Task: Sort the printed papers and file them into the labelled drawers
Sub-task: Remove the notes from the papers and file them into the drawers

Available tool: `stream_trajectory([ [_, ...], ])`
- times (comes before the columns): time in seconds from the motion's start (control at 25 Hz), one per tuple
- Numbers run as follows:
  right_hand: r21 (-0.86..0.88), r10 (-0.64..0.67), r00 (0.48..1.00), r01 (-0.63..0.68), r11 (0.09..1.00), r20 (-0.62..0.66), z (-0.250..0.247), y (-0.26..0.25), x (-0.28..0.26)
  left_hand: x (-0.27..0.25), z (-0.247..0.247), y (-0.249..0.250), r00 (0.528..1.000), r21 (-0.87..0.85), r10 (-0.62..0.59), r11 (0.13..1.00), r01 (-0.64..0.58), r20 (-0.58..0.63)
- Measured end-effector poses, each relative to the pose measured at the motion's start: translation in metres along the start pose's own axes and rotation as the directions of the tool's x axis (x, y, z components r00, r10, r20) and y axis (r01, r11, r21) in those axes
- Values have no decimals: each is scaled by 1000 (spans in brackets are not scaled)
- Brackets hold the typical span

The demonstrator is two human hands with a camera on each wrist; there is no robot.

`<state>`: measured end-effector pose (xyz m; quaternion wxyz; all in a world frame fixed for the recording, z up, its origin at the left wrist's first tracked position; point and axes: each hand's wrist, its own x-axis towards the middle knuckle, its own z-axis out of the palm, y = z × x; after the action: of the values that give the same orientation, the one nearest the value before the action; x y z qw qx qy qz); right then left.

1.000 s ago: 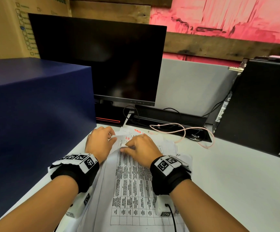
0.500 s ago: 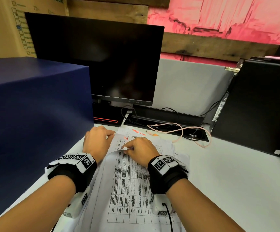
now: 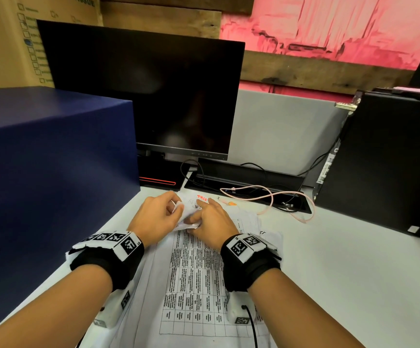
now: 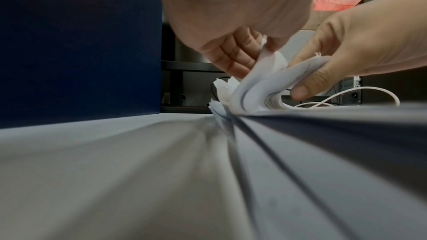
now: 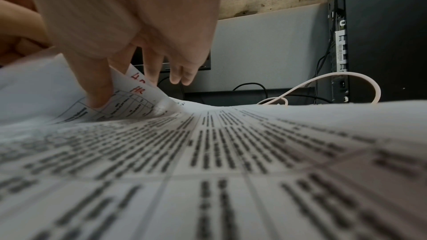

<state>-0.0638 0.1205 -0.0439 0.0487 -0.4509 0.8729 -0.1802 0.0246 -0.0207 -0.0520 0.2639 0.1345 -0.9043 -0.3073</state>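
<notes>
A stack of printed papers (image 3: 193,280) with a black text table lies on the white desk (image 3: 342,272) between my forearms. Both hands work at its far left corner. My left hand (image 3: 176,207) pinches the lifted, crumpled corner of the top sheets (image 4: 261,87) between thumb and curled fingers. My right hand (image 3: 198,217) holds the curled-up sheets just beside it, thumb (image 4: 300,92) under the curl. In the right wrist view my right hand (image 5: 115,87) has its thumb on a raised sheet (image 5: 138,98) marked "HR" in red, with the other fingers stretched out above the stack.
A tall dark blue box (image 3: 53,159) stands close on the left of the papers. Behind are a black monitor (image 3: 141,96), a black tray with a pink cable (image 3: 266,197), and a black computer tower (image 3: 384,159) at the right.
The papers' far left corner has come up higher and is more curled. Both hands have drawn closer together around it, the left one now pinching the corner.
</notes>
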Motion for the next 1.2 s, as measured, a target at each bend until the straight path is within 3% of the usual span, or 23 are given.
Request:
stream_trajectory([
  [0.16,92,12,998,-6,996,-69,4,0,2,-2,-2,6,999,-99,-41,994,44,29],
  [0.4,194,205,970,-178,965,-130,6,1,5,0,0,1,991,67,-86,995,79,101],
  [0.52,228,187,975,-156,961,-120,5,1,2,2,1,-5,990,104,-102,990,92,94],
  [0.68,196,151,986,-134,971,-74,0,-1,-2,5,0,-16,979,178,-196,963,202,-51],
  [0.84,131,154,985,-144,981,-72,-1,-2,0,6,1,-20,967,232,-253,940,248,-11],
  [1.04,113,150,985,-139,984,-90,-1,-2,-1,6,-1,-18,971,197,-238,950,240,-36],
  [1.2,118,160,983,-149,982,-91,2,-1,1,6,0,-15,979,248,-200,951,187,29],
])
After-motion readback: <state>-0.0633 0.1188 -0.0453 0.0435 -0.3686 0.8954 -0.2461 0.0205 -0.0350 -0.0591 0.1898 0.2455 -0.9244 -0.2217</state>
